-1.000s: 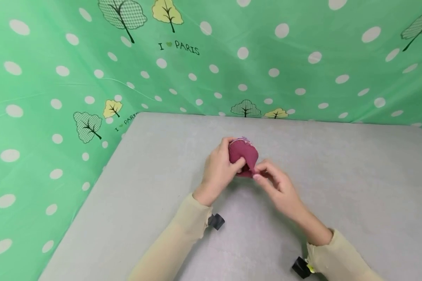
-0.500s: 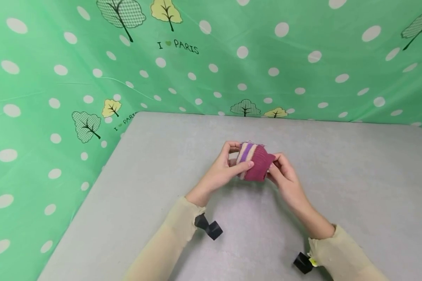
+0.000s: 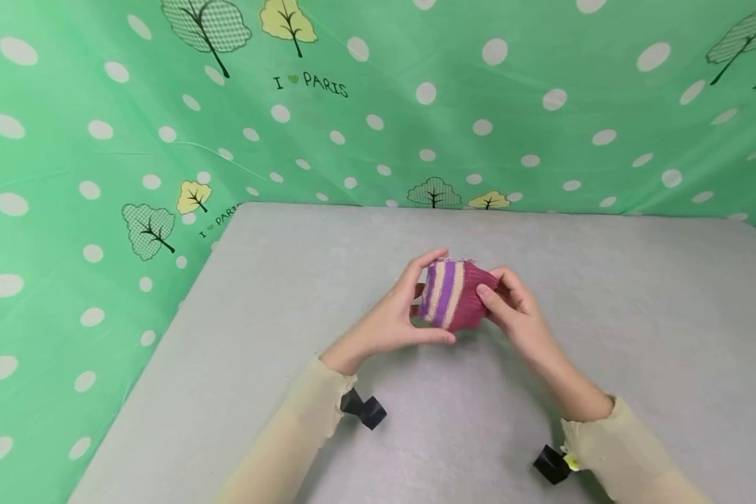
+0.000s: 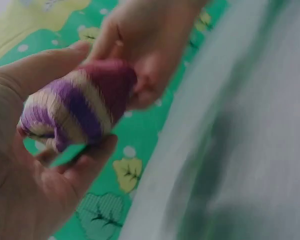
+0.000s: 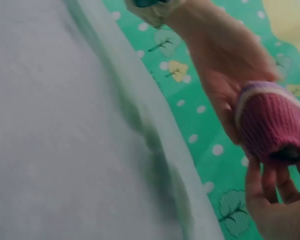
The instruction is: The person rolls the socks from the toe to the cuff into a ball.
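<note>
A rolled-up sock bundle point(image 3: 450, 295), with purple and cream stripes and a ribbed maroon cuff, is held above the grey table. My right hand point(image 3: 521, 315) pinches the maroon cuff end between thumb and fingers. Around the striped end, my left hand point(image 3: 393, 315) is spread wide, its thumb stretched out along the near side and its fingers on the far side. The left wrist view shows the striped end of the bundle point(image 4: 72, 107) between that thumb and fingers; firm contact is not clear. In the right wrist view, the cuff point(image 5: 272, 125) has a dark opening.
The grey table point(image 3: 277, 280) extends on all sides beneath the hands. Behind and to the left hangs a green dotted cloth point(image 3: 327, 161) with printed trees. Black wrist mounts point(image 3: 372, 413) stick out from both cream sleeves.
The bundle has turned from its maroon face to show the stripes, and shifted slightly right. My left hand has loosened, its thumb coming off the fabric. My right hand keeps pinching the cuff edge.
</note>
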The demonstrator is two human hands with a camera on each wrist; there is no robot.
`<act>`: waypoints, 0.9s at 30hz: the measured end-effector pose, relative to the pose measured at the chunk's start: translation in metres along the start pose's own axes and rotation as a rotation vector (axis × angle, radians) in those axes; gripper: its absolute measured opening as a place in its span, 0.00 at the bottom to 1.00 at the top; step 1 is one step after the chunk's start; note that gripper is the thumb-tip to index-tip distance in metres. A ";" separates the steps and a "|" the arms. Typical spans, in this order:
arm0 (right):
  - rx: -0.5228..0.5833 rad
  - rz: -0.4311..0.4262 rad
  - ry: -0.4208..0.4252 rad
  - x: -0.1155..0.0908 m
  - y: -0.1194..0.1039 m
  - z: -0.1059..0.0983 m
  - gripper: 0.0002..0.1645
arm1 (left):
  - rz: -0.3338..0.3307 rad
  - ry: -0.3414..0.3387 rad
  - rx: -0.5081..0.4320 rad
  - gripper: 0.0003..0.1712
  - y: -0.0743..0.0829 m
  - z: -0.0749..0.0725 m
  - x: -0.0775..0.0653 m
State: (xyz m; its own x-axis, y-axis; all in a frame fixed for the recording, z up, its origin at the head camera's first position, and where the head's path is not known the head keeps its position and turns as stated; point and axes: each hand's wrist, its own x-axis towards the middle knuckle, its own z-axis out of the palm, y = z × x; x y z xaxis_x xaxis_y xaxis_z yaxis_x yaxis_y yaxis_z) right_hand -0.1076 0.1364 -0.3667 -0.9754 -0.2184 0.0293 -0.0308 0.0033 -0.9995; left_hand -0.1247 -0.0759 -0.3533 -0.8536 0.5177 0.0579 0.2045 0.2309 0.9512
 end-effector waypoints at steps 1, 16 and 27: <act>0.000 0.008 -0.008 0.000 -0.001 -0.002 0.02 | 0.022 -0.026 0.035 0.59 0.001 -0.002 -0.001; -0.451 -0.492 -0.120 0.001 -0.007 -0.011 0.60 | 0.044 -0.007 0.001 0.58 0.006 -0.006 0.001; -0.583 -0.369 -0.057 0.025 -0.012 -0.024 0.50 | 0.043 0.023 0.343 0.53 0.007 -0.014 0.032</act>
State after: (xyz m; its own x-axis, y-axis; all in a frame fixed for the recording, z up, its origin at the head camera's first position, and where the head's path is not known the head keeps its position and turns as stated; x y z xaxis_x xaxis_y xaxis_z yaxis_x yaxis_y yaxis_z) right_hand -0.1364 0.1547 -0.3537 -0.8663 -0.3565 0.3500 -0.4860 0.4393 -0.7555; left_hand -0.1578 -0.0693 -0.3409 -0.8503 0.5155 0.1062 0.3865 0.4746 0.7908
